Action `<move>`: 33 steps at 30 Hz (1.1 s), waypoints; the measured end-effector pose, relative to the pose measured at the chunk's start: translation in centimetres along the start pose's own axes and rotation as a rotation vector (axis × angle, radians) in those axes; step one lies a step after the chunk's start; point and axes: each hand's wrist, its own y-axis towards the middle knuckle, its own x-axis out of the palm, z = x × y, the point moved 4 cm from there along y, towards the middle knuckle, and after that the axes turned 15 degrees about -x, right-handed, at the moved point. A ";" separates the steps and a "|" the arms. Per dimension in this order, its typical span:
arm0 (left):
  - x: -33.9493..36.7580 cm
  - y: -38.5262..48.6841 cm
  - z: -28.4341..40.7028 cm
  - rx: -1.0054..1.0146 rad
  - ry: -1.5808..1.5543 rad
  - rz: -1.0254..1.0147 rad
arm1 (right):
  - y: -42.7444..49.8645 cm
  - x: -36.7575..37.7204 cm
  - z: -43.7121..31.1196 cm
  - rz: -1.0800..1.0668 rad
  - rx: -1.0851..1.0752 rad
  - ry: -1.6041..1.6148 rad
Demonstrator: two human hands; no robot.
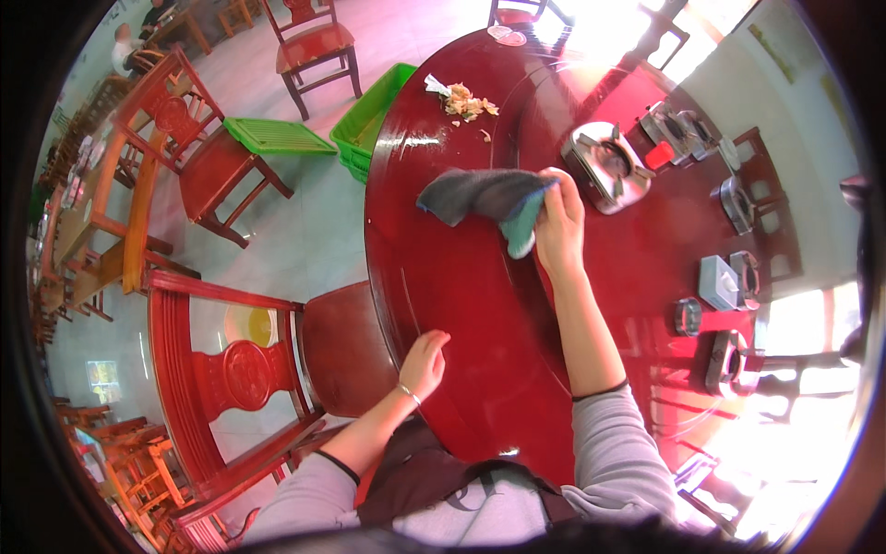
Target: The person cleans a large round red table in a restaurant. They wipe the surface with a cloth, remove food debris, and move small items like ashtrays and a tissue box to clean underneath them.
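My right hand (562,221) grips one end of a dark grey and green cloth (477,194), which hangs bunched over the red lacquered round table (457,298). My left hand (423,361), with a bracelet at the wrist, is near the table's edge. It holds nothing, and its fingers are loosely bent. Beyond the cloth lies a small heap of food scraps (467,102) with a crumpled white tissue (436,85) beside it. A portable gas stove (609,166) stands to the right of my right hand.
More stoves (734,204), a tissue box (718,282) and a red object (659,155) are at the right. A green crate (370,118) and its green lid or tray (277,136) are left of the table. A carved wooden chair (242,374) stands close at left. People sit far off.
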 end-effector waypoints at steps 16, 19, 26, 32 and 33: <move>11.3 -9.1 11.9 0.059 -0.068 -0.529 | -37.0 -13.7 -14.0 -0.320 0.285 -1.391; 11.4 -11.4 12.1 0.079 -0.028 -0.584 | -42.1 -13.4 -12.6 -0.267 0.058 -1.473; 11.1 -11.4 14.5 0.079 0.071 -0.651 | -51.2 -21.1 -19.0 0.242 0.017 -1.693; 9.8 -14.0 12.4 -0.007 0.099 -0.611 | -67.1 -40.5 -30.9 0.817 0.128 -1.896; 9.2 -14.4 11.8 0.009 0.119 -0.571 | -68.1 -43.5 -32.9 0.891 0.200 -1.998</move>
